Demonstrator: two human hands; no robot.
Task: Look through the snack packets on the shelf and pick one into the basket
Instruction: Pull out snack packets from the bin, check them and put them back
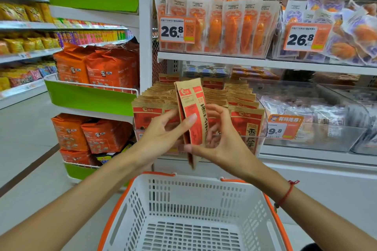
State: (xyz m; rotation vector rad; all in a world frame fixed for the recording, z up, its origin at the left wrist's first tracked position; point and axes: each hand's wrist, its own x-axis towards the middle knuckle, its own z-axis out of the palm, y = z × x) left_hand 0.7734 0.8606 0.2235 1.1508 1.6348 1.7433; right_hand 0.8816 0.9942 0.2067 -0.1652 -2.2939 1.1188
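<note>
— Where's your packet [192, 120]?
— Centre frame, upright, directly above the basket [195, 206]. Your left hand [163, 134] and right hand [218, 140] both pinch it.
— Next?
— Probably lower it straight down.

The packet [192, 116] is tan with a red panel and black characters. Below it, the basket [195, 199] is white, slotted, with an orange rim.
</note>
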